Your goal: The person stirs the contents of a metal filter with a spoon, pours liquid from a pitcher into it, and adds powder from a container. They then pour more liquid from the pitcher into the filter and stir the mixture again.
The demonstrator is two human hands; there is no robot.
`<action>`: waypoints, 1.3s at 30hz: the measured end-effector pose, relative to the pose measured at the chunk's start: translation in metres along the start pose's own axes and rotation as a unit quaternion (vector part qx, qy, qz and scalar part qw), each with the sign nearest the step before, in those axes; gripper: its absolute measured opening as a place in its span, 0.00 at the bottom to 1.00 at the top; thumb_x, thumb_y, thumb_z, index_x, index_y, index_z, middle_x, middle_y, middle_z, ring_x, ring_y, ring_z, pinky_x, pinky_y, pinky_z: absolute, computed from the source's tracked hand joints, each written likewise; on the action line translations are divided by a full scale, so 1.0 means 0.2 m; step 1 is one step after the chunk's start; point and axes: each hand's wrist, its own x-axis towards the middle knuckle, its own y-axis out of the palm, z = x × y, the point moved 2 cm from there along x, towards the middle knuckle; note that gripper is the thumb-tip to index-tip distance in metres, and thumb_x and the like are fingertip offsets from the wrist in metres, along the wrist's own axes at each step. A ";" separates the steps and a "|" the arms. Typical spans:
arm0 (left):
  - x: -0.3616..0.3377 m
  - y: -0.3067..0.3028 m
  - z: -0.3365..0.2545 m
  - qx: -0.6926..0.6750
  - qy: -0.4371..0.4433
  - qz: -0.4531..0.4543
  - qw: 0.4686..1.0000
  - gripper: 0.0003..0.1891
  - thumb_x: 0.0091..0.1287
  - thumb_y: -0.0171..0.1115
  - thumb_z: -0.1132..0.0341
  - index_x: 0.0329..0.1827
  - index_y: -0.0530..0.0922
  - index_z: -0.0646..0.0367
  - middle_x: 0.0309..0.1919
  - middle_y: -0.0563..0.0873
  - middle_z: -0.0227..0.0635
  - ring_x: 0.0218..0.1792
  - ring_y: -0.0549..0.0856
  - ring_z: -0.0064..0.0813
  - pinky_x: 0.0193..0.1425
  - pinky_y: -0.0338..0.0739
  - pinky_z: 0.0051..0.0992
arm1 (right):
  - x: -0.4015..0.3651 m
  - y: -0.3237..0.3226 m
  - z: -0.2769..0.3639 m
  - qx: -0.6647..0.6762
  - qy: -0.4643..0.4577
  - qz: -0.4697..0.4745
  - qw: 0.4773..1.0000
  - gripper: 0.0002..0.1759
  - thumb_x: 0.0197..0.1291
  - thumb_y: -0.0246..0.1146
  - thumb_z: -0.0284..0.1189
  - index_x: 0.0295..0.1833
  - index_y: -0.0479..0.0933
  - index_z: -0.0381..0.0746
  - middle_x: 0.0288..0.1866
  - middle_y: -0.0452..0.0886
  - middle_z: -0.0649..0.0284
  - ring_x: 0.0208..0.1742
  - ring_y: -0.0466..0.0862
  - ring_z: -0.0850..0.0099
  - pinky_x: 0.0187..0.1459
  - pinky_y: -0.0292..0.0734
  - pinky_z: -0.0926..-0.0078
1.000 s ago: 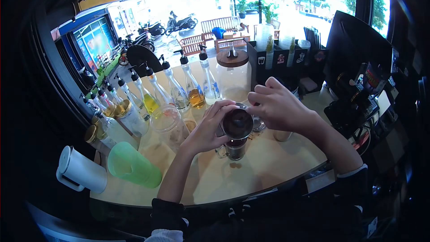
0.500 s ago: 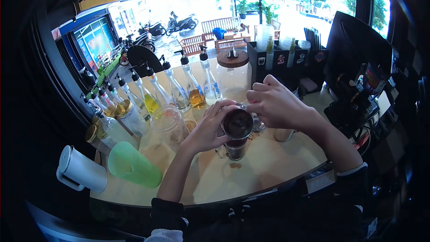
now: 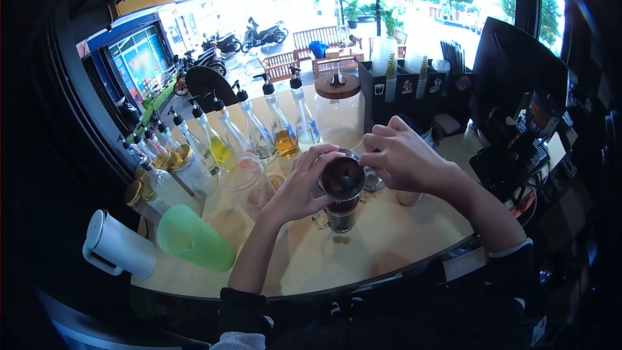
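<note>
My left hand (image 3: 301,185) is wrapped round the side of a round, shiny-rimmed cup (image 3: 343,179) with dark brown contents. The cup sits over a clear glass mug (image 3: 341,221), overlapping its top in this view; dark liquid shows inside the mug. My right hand (image 3: 402,159) is closed in a pinch just above the cup's right rim, and I cannot tell what its fingertips hold. Right behind the cup, partly covered by the right hand, lies a small round glass item (image 3: 373,180). Small brown spots (image 3: 340,240) mark the counter in front of the mug.
Pump bottles (image 3: 285,136) line the counter's far left edge, with lidded jars nearby. A green pitcher (image 3: 194,240) and a white jug (image 3: 116,243) stand at left. Behind the hands are a large wooden-lidded jar (image 3: 340,113) and a black cup holder (image 3: 405,91). A dark monitor (image 3: 518,65) stands right.
My right hand has shifted slightly down and to the right over the cup's rim. My left hand keeps its hold, and the cup's dark contents show a little differently.
</note>
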 end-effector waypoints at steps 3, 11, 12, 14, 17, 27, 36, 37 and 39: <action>0.00 0.01 0.01 -0.006 -0.003 0.006 1.000 0.41 0.43 0.72 0.73 0.65 0.66 0.53 0.63 0.68 0.38 0.66 0.69 0.45 0.72 0.63 0.41 | 0.01 -0.02 0.02 0.001 0.005 -0.016 1.000 0.04 0.45 0.66 0.27 0.31 0.81 0.46 0.37 0.79 0.68 0.48 0.78 0.72 0.51 0.66 0.69; 0.01 0.02 -0.01 -0.012 0.004 0.019 1.000 0.41 0.43 0.72 0.73 0.65 0.66 0.53 0.63 0.68 0.39 0.67 0.69 0.46 0.72 0.63 0.41 | 0.01 -0.02 -0.01 -0.051 -0.030 0.013 0.998 0.05 0.45 0.67 0.29 0.31 0.81 0.48 0.37 0.76 0.71 0.46 0.76 0.74 0.51 0.65 0.70; 0.02 0.02 -0.01 -0.021 0.005 0.021 1.000 0.40 0.43 0.71 0.73 0.65 0.66 0.53 0.63 0.68 0.39 0.67 0.69 0.46 0.72 0.63 0.42 | 0.01 -0.01 0.00 -0.067 -0.049 0.000 0.997 0.05 0.45 0.68 0.30 0.31 0.81 0.49 0.35 0.74 0.72 0.44 0.74 0.74 0.51 0.64 0.70; 0.02 0.02 -0.02 -0.018 0.007 0.024 1.000 0.40 0.43 0.71 0.72 0.65 0.66 0.53 0.63 0.68 0.39 0.67 0.69 0.46 0.72 0.63 0.41 | 0.01 -0.01 0.00 -0.063 -0.053 0.012 0.997 0.05 0.45 0.68 0.30 0.31 0.81 0.49 0.35 0.74 0.72 0.44 0.74 0.75 0.51 0.64 0.70; 0.02 0.01 -0.03 -0.017 0.004 0.027 0.999 0.40 0.43 0.71 0.72 0.65 0.66 0.53 0.63 0.68 0.39 0.67 0.69 0.46 0.72 0.62 0.41 | 0.02 -0.03 -0.02 -0.063 -0.050 0.010 0.997 0.05 0.45 0.68 0.30 0.31 0.81 0.50 0.35 0.73 0.72 0.45 0.74 0.75 0.52 0.64 0.69; 0.02 0.00 -0.04 0.003 0.007 0.026 1.000 0.40 0.43 0.71 0.72 0.65 0.66 0.52 0.64 0.68 0.38 0.67 0.68 0.47 0.72 0.62 0.42 | 0.05 -0.02 0.01 -0.083 -0.072 -0.001 0.994 0.04 0.45 0.67 0.29 0.30 0.79 0.49 0.35 0.74 0.72 0.47 0.75 0.76 0.52 0.64 0.69; 0.02 0.00 -0.05 0.016 0.015 0.027 0.999 0.41 0.43 0.71 0.72 0.65 0.66 0.52 0.64 0.68 0.38 0.67 0.68 0.47 0.72 0.62 0.42 | 0.06 -0.05 0.01 -0.091 -0.060 0.028 0.994 0.04 0.46 0.66 0.30 0.31 0.81 0.49 0.37 0.76 0.73 0.48 0.75 0.76 0.53 0.64 0.69; 0.02 0.00 -0.05 0.017 0.016 0.028 0.999 0.41 0.43 0.71 0.72 0.65 0.66 0.52 0.64 0.68 0.38 0.67 0.68 0.47 0.72 0.62 0.42 | 0.06 -0.04 0.02 -0.092 -0.059 0.027 0.994 0.04 0.46 0.66 0.30 0.31 0.81 0.49 0.37 0.76 0.73 0.48 0.75 0.76 0.53 0.64 0.69; 0.01 0.00 -0.06 0.041 0.002 0.026 0.999 0.41 0.43 0.71 0.71 0.65 0.66 0.52 0.64 0.68 0.38 0.67 0.67 0.47 0.73 0.61 0.43 | 0.07 -0.03 0.04 -0.052 -0.090 0.055 0.993 0.03 0.48 0.65 0.30 0.31 0.81 0.49 0.37 0.76 0.73 0.48 0.75 0.76 0.53 0.64 0.69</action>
